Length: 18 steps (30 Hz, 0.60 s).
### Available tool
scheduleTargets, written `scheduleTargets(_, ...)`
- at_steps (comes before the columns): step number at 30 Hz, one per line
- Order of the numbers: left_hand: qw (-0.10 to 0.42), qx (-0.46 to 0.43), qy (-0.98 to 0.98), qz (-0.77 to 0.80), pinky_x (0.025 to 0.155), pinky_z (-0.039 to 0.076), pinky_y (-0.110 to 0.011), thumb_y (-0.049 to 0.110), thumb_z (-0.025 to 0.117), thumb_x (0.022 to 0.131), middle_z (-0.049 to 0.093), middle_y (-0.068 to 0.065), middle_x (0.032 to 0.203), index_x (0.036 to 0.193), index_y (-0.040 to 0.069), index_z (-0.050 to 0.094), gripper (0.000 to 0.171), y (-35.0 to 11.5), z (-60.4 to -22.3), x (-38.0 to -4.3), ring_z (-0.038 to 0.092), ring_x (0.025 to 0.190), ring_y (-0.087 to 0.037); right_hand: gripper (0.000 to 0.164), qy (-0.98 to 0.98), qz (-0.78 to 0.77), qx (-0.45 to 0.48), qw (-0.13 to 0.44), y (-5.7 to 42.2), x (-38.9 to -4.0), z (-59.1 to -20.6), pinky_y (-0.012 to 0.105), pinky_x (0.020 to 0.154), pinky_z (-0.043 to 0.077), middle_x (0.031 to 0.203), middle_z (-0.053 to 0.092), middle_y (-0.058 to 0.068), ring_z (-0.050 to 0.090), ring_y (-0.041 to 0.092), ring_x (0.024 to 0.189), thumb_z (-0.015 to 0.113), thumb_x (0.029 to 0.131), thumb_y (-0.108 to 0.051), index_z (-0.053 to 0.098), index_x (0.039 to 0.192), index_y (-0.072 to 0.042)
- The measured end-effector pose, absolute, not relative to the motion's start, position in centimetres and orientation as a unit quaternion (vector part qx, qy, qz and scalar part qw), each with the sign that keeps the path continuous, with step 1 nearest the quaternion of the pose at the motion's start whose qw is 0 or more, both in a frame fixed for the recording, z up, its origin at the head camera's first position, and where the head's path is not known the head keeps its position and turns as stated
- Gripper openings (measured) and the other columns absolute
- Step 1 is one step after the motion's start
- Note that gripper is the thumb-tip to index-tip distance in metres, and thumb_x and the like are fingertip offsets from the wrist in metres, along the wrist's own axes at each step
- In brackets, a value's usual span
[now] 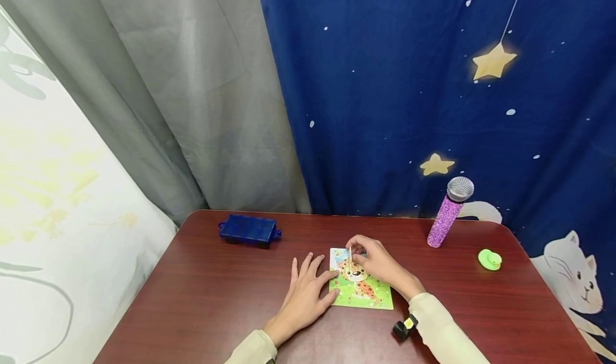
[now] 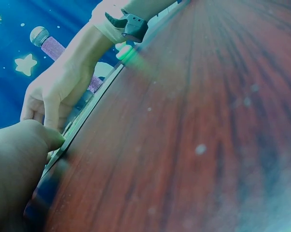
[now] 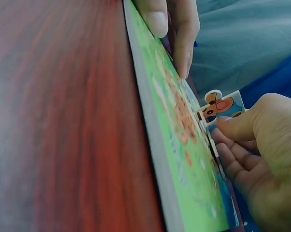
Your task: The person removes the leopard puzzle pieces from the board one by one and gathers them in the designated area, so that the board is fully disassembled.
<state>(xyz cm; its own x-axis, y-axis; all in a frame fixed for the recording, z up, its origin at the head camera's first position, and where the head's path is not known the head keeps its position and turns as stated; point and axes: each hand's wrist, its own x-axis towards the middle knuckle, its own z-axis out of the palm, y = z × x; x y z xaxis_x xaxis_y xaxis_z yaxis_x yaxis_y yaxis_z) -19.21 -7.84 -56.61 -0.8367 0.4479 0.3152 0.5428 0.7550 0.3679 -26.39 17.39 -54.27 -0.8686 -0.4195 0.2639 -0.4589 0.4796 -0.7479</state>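
Observation:
A jigsaw puzzle board (image 1: 363, 294) with a spotted cartoon animal on green lies flat on the table. Between thumb and fingers, my right hand (image 1: 377, 260) pinches a puzzle piece (image 3: 221, 107) that stands on edge at the board's far part. The piece shows an orange ear and a bit of blue in the right wrist view. My left hand (image 1: 306, 294) has its fingers spread, with thumb and index fingertip on the board's left edge and the other fingers over the table. In the left wrist view the board (image 2: 82, 121) shows only as a thin edge.
A blue toy wagon (image 1: 249, 229) stands at the table's back left. At the back right are a purple glitter microphone (image 1: 445, 219), upright and leaning, and a green toy duck (image 1: 490, 259). Curtains (image 1: 231, 113) hang behind the brown table (image 1: 207, 300).

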Motion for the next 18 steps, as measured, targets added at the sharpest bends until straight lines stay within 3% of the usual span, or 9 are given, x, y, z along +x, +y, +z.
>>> scheduleTargets(9,0.108,-0.267,-0.930,-0.229,0.121,0.016,-0.085,0.044,0.072,0.104,0.053,-0.019,0.162,0.136,0.027,0.078,0.037,-7.9,-56.6,-19.2,0.035,0.159,-0.051,0.029,-0.861,0.444,0.243,0.040,17.6,-26.2,-54.7,0.033,0.088,0.062,0.109,0.077,0.002,0.074,0.017,0.100,0.071,0.097,0.011,0.075,0.118,-0.008)
scheduleTargets(18,0.111,-0.271,-0.929,-0.227,0.121,0.017,-0.085,0.045,0.072,0.104,0.053,-0.019,0.162,0.137,0.027,0.078,0.038,-7.9,-56.6,-19.2,0.035,0.159,-0.051,0.034,-0.861,0.399,0.290,0.122,17.1,-26.1,-55.5,0.034,0.081,0.062,0.107,0.074,0.004,0.068,0.017,0.096,0.081,0.092,0.012,0.074,0.121,-0.003)
